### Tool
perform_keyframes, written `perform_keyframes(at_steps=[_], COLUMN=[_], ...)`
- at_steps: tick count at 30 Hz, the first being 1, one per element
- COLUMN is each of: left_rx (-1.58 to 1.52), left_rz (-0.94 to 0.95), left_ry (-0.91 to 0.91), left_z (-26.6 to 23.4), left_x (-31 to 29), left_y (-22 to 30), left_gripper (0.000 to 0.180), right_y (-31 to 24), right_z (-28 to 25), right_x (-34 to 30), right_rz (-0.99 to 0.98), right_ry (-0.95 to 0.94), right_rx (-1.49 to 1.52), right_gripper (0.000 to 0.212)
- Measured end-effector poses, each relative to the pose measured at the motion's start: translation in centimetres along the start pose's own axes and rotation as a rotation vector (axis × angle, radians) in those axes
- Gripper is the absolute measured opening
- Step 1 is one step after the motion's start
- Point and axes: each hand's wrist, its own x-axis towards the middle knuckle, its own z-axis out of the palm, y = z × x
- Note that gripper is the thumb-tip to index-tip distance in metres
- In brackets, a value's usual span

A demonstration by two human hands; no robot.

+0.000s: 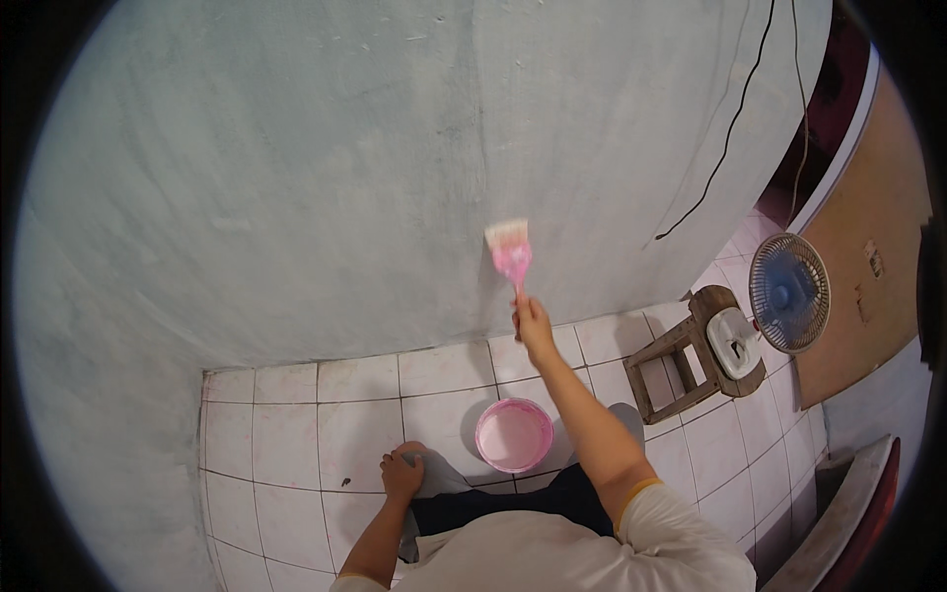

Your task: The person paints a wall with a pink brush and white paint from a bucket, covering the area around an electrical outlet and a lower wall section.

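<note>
My right hand (533, 326) is wrapped round the handle of a wide paintbrush (513, 259). The brush is pink, with pale bristles pointing up at the grey-blue wall (345, 197); whether their tips touch it I cannot tell. Below that arm, on the floor between my legs, stands a round pink bucket (514, 436) with pale pink liquid inside, probably paint. My left hand (401, 476) rests over my left knee, its fingers laid on it, holding nothing.
To the right, a wooden stool (705, 345) carries a fan (789, 293) with a white base. White floor tiles (286, 424) run along the wall's foot. A black cable (730, 128) hangs down the wall at upper right. A brown board (868, 227) leans beyond the fan.
</note>
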Motion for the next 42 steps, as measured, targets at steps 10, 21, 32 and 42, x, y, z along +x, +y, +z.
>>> perform_keyframes(at_steps=[10, 21, 32, 42], left_rx=[-0.008, -0.001, -0.046, -0.003], left_rz=[0.038, 0.015, 0.077, 0.082], left_ry=[0.026, 0.036, 0.089, 0.072], left_z=[0.2, 0.7, 1.0, 1.0], left_x=[0.1, 0.0, 0.1, 0.2], left_y=[-0.7, -1.3, -1.6, -0.9], left_gripper=[0.065, 0.064, 0.06, 0.055], right_y=[2.9, -25.0, -14.2, 5.8], right_z=[0.0, 2.2, 1.1, -6.7], right_x=[-0.8, -3.8, -0.7, -6.6], right_rz=[0.347, 0.006, -0.15, -0.02], right_ry=[0.051, -0.19, -0.144, 0.04], right_rx=[0.126, 0.359, 0.304, -0.299], right_gripper=[0.027, 0.017, 0.029, 0.031])
